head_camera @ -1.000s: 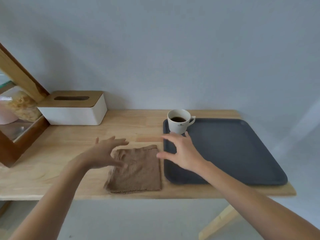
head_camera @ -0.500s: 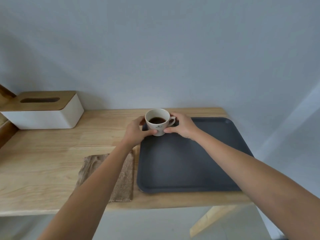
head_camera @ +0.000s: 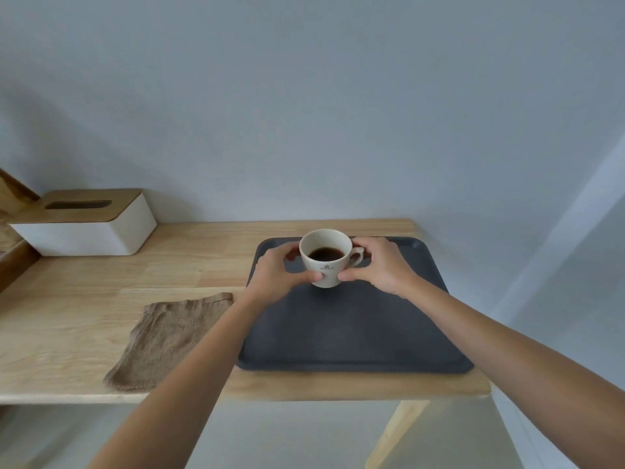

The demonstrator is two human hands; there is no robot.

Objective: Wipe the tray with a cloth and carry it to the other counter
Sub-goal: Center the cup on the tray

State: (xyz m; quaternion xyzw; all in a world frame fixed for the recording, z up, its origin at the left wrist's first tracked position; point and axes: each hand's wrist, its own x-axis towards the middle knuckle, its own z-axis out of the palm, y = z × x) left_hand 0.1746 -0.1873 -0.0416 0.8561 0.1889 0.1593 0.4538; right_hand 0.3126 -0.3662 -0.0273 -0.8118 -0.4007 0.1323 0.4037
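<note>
A dark grey tray (head_camera: 351, 336) lies flat on the right end of a wooden counter (head_camera: 189, 265). A white cup (head_camera: 326, 257) with dark coffee in it is above the tray's far part, its handle pointing right. My left hand (head_camera: 279, 274) grips the cup's left side and my right hand (head_camera: 380, 265) grips its right side at the handle. A shadow lies on the tray under the cup, which seems slightly raised. A brown folded cloth (head_camera: 169, 340) lies flat on the counter just left of the tray, partly hidden by my left forearm.
A white tissue box (head_camera: 84, 225) with a wooden lid stands at the back left against the wall. A wooden frame edge (head_camera: 13, 265) shows at the far left. The counter's front edge and a slanted wooden leg (head_camera: 395, 431) are below the tray.
Both hands left the cloth area and closed on the cup. The cup has since come nearer and seems to rise a little off the tray. The view shifted right.
</note>
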